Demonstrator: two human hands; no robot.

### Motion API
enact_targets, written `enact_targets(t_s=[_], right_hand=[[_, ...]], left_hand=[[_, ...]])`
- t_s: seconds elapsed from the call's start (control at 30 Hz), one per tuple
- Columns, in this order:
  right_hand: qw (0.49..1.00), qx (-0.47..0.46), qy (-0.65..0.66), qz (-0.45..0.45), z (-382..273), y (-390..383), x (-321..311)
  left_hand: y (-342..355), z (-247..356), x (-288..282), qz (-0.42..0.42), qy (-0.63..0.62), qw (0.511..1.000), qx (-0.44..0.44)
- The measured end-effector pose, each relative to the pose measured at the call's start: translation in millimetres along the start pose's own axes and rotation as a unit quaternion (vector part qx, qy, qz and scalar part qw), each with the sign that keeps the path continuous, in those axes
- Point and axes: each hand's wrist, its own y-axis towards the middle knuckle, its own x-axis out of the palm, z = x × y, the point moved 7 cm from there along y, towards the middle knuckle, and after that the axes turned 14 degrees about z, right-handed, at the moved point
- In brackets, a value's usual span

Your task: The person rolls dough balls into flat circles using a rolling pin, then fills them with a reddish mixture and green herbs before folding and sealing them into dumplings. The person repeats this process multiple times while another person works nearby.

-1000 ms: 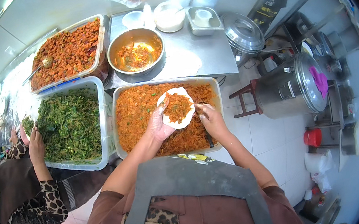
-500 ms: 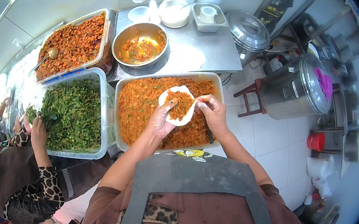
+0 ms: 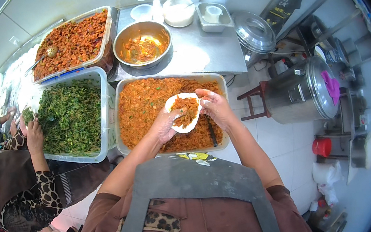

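A round white dough wrapper point(image 3: 187, 128) heaped with orange shredded filling point(image 3: 187, 108) lies cupped in my left hand point(image 3: 163, 125), whose thumb rests on the filling. My right hand point(image 3: 216, 108) pinches the wrapper's right edge between thumb and fingers. Both hands hover over a wide plastic tub point(image 3: 121, 134) full of the same orange shredded filling point(image 3: 139, 108). At the tub's right side a dark handle point(image 3: 212, 132) sticks out of the filling; its other end is hidden.
Left stands a tub of chopped greens point(image 3: 72, 117), where a co-worker's hand point(image 3: 34, 135) works. Behind are a tub of diced red filling point(image 3: 73, 39), a steel bowl point(image 3: 146, 64) and a steel table point(image 3: 229, 53). To the right, a large steel pot point(image 3: 293, 91) sits on a stool point(image 3: 253, 101).
My right hand has shifted along the wrapper's edge toward its far right side, with the fingers higher. The wrapper's rim has turned up more around the filling. The whole view has shifted slightly.
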Motion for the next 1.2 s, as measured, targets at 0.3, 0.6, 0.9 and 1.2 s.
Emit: enact_targets(t_s=[0.3,0.6,0.9,1.2], right_hand=[[0.976,-0.183,-0.112,-0.029,-13.9,-4.4,2.3],[0.973,-0.151,-0.155,-0.076,-9.9,10.9,13.1],[0.972,-0.053,-0.205,-0.105,-4.2,8.4,12.8],[0.963,-0.099,-0.233,-0.096,-14.4,7.2,19.5]], left_hand=[[-2.8,4.0,-1.7,0.037,0.049,0.998,0.018],[8.6,-3.7,-3.1,-0.026,0.095,0.995,0.022],[5.0,-0.8,-3.0,-0.029,0.056,0.998,0.013],[7.1,-5.8,-4.8,-0.049,0.140,0.989,0.003]])
